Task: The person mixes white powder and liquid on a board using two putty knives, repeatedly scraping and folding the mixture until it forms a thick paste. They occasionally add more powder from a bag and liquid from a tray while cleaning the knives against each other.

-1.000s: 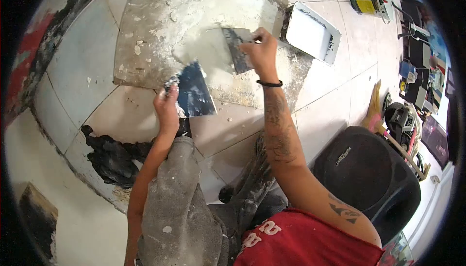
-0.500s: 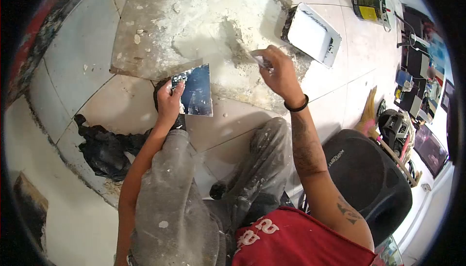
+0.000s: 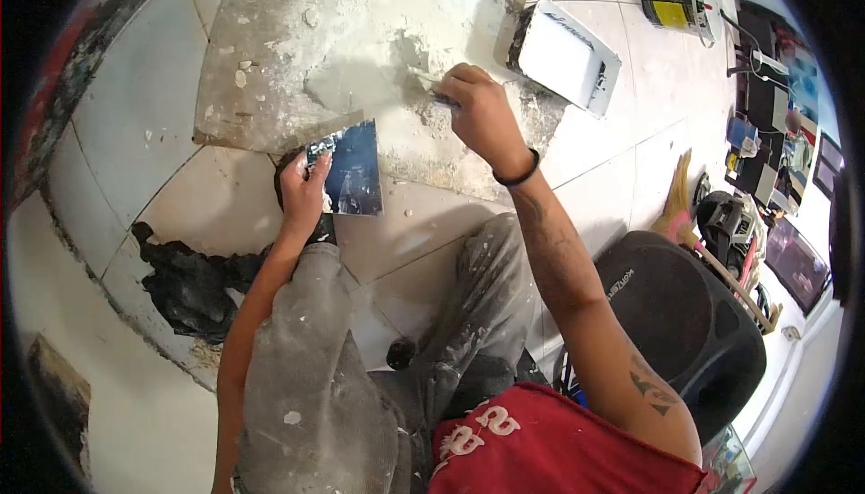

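My left hand (image 3: 304,192) grips the edge of a rectangular blue-grey metal plate (image 3: 358,170), its thumb lying over the face, which is smeared with white putty. My right hand (image 3: 487,120) is closed on a small putty knife (image 3: 429,81), its blade pointing left and pale with putty; the fingers hide most of the handle. Beneath the knife lies a large worn board (image 3: 261,111), coated with cream-white putty and a few dried lumps. The plate overlaps the board's near edge in this view.
A white rectangular tray (image 3: 577,53) with dark marks stands at the board's right edge. Farther right is a dark can with a yellow label (image 3: 671,3). A black bag (image 3: 194,278) lies on the left floor. On the right are a black speaker (image 3: 667,314) and a broom (image 3: 676,206).
My right hand has moved left and slightly up over the board with the putty knife. My left hand keeps its hold on the plate. The whole view has shifted slightly.
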Available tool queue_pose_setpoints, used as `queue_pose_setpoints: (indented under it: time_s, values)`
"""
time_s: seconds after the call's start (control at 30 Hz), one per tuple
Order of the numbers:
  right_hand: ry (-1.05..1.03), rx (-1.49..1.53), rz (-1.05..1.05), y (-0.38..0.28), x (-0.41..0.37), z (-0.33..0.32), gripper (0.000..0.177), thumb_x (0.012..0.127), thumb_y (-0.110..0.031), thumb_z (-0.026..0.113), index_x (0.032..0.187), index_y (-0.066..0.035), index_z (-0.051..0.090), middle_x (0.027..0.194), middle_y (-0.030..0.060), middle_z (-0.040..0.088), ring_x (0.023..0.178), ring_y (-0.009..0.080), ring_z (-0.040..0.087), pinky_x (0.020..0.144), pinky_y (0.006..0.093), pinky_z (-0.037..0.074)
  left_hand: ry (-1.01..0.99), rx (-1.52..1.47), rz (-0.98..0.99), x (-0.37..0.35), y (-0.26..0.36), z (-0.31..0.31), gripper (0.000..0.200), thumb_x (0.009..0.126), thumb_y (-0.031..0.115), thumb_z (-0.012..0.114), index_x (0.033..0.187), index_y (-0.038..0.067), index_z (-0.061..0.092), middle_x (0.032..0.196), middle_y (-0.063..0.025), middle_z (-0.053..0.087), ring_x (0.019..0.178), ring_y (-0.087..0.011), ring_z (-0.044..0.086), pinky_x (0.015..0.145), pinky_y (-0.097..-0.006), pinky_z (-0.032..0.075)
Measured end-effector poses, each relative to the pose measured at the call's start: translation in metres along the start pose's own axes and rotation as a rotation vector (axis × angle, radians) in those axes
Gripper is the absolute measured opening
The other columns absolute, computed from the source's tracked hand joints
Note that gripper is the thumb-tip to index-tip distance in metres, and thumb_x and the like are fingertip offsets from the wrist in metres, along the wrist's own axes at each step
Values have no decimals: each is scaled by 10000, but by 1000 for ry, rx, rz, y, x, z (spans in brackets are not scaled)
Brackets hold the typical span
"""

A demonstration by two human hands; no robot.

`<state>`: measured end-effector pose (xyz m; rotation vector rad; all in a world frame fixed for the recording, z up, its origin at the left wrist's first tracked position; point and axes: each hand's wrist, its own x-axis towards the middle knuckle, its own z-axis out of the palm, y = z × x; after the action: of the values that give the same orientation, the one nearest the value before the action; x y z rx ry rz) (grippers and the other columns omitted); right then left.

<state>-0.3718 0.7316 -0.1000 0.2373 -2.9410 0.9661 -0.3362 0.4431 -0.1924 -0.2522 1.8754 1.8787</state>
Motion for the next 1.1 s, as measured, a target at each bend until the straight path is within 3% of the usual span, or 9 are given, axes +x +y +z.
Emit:
queue_pose_setpoints:
  time_s: [0.07,0.23,0.3,0.4,0.47,0.63,0.87,0.97,1.1]
  values:
    - [-131,7,141,6,-7,12,255,642,121,550,840,12,667,814,154,594,805,349,593,718,415,496,18,-9,-6,1,0,0,185,941,130,596,982,-41,654,828,21,623,738,-38,503,641,-219,427]
    - [-158,2,116,15,-1,3,276,616,159,532,795,11,680,778,143,593,758,331,594,669,406,475,20,-8,42,1,-2,1,190,939,135,597,971,-46,644,813,18,623,741,-49,523,653,-229,442]
    - [-93,53,126,18,8,-1,276,616,159,525,791,10,678,773,148,591,751,337,593,665,398,473,-26,109,10,1,0,-5,181,943,132,589,980,-36,644,822,18,621,735,-46,521,648,-223,438]
    - [-41,33,115,23,-6,26,262,611,141,524,792,15,665,800,153,592,771,357,589,681,402,477,29,-42,-34,0,2,2,182,942,138,594,973,-33,650,812,23,616,732,-44,518,647,-218,435]
    - [-86,59,175,13,-4,19,140,621,112,542,697,27,622,754,158,569,779,368,586,684,439,479,43,15,31,1,2,3,190,940,151,604,950,-32,654,790,29,612,720,-40,516,641,-219,435]
    - [-44,76,173,19,15,-4,146,626,100,545,704,20,639,750,172,579,762,366,585,680,433,477,-22,171,27,0,5,-3,184,943,143,596,946,-34,645,798,20,623,725,-44,520,653,-224,439]
    - [-132,12,134,25,12,3,210,602,123,526,725,7,651,773,152,608,761,348,603,656,405,469,28,79,60,1,-3,1,185,938,141,605,971,-36,645,828,5,635,750,-56,531,670,-223,450]
    - [-41,-38,141,27,16,7,216,607,129,527,747,20,651,770,151,596,774,349,600,663,398,467,-60,215,-61,1,13,-4,180,941,138,598,957,-37,638,813,14,624,736,-55,529,647,-225,447]
    - [-89,-20,125,25,7,20,247,602,123,529,764,5,674,770,145,596,788,337,605,675,391,476,43,26,50,2,-1,3,183,943,144,600,941,-36,634,795,25,602,715,-52,507,630,-228,428]
